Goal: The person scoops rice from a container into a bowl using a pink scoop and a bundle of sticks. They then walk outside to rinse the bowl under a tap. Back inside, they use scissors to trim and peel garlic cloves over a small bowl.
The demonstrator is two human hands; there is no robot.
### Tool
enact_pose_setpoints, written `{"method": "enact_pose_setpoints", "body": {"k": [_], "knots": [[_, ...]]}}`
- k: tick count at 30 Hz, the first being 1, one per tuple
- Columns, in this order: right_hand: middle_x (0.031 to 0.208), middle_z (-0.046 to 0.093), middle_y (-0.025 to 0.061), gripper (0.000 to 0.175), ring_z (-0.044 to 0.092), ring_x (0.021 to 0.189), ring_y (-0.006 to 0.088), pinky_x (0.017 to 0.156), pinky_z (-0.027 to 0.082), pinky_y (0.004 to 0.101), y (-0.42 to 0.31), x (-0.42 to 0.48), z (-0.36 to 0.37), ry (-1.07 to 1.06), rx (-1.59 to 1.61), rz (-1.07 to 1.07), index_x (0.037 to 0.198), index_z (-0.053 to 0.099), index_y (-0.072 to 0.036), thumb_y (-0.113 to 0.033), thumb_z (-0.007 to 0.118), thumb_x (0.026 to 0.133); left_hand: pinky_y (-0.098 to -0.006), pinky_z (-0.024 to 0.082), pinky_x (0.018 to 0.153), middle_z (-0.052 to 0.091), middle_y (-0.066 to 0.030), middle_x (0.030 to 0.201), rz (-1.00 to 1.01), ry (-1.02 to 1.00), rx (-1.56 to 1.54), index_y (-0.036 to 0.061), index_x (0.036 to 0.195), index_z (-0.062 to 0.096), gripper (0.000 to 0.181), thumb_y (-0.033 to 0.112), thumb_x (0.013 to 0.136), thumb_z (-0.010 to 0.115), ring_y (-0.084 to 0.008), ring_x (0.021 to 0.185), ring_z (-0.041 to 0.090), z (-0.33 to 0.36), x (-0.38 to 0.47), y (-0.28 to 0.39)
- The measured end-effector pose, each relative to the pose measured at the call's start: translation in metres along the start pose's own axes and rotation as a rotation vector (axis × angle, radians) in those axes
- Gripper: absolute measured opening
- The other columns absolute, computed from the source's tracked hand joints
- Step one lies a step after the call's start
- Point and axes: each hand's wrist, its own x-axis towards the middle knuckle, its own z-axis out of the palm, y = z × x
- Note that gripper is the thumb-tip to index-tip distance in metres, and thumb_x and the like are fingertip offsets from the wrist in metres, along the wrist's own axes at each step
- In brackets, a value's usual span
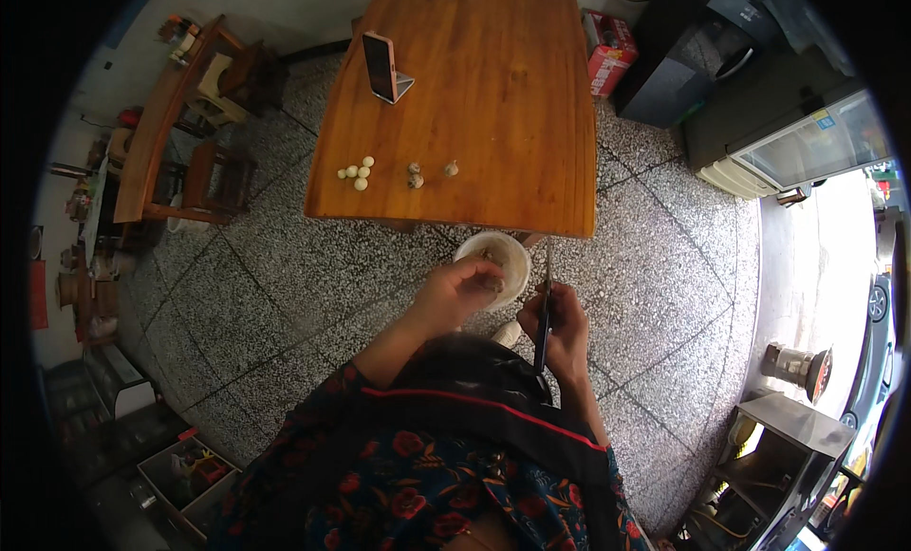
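My left hand (pixel 455 289) is over a round white bucket (pixel 522 270), its fingers closed on a small brownish round piece (pixel 492 284), too small to name for sure. In my right hand (pixel 566 323), just right of the bucket, is a knife (pixel 546 305) with a dark handle, its thin blade pointing away from me. On the wooden table (pixel 498 124) lie several pale peeled round pieces (pixel 361 184) at the left. Several brownish unpeeled ones (pixel 415 181) lie to their right, one of them (pixel 451 168) set apart. Some dark bits are inside the bucket.
A phone (pixel 379 67) stands on a folding stand towards the table's back left. A red carton (pixel 611 53) is beside the table's right edge. My light shoe (pixel 507 334) shows on the speckled floor below the bucket. Wooden stools (pixel 217 177) are at the left, a glass-door cooler (pixel 797 138) at the right.
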Motion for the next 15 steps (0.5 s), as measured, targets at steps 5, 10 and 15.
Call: {"method": "enact_pose_setpoints", "body": {"k": [5, 10, 15], "knots": [[0.081, 0.06, 0.0067, 0.049, 0.057, 0.075, 0.0136, 0.07, 0.048, 0.028, -0.009, -0.006, -0.022, -0.102, -0.487, -0.131, 0.109, 0.054, 0.002, -0.017, 0.077, 0.07, -0.0282, 0.05, 0.077, 0.057, -0.0076, 0.107, 0.064, -0.027, -0.18, -0.0017, 0.111, 0.06, 0.026, -0.004, 0.087, 0.051, -0.0174, 0.093, 0.061, 0.012, -0.006, 0.007], [0.085, 0.061, 0.0109, 0.054, 0.061, 0.078, 0.0235, 0.071, 0.05, 0.0336, -0.005, -0.028, -0.037, -0.197, -0.703, -0.21, 0.112, 0.056, 0.0, -0.023, 0.078, 0.068, -0.0275, 0.05, 0.07, 0.059, -0.0077, 0.1, -0.093, 0.06, -0.44, 0.0006, 0.111, 0.054, 0.02, 0.002, 0.091, 0.055, -0.0151, 0.084, 0.061, 0.016, -0.011, 0.004], [0.085, 0.06, 0.0119, 0.052, 0.061, 0.076, 0.0231, 0.07, 0.05, 0.0341, -0.002, -0.038, -0.033, -0.232, -0.614, -0.158, 0.113, 0.056, -0.001, -0.024, 0.076, 0.071, -0.0269, 0.049, 0.068, 0.061, -0.0083, 0.091, -0.148, 0.114, -0.467, -0.001, 0.101, 0.053, 0.015, -0.002, 0.087, 0.056, -0.0146, 0.076, 0.06, 0.028, -0.015, -0.007]]}}
